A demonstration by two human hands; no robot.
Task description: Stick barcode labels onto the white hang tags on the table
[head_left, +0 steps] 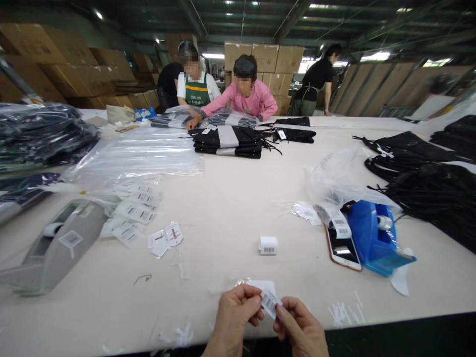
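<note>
Between my two hands, just above the table's near edge, is a small white barcode label [269, 303]. My left hand [238, 315] pinches its left side between thumb and fingertips. On its right side, my right hand [299, 325] grips it the same way. Behind the label lies a white tag [262, 284], partly hidden by my fingers. A short roll of barcode labels [268, 245] sits farther up the table. To the left, several printed white tags [165, 240] lie beside a loose pile of barcode-printed packets [134, 212].
A grey tape dispenser [70, 245] stands left; a blue one [375, 238] stands right beside a phone [344, 250]. Folded black garments [226, 141] and clear plastic bags [145, 151] lie farther back. Two people [243, 96] lean over the table's far side. Black goods [431, 183] are piled right.
</note>
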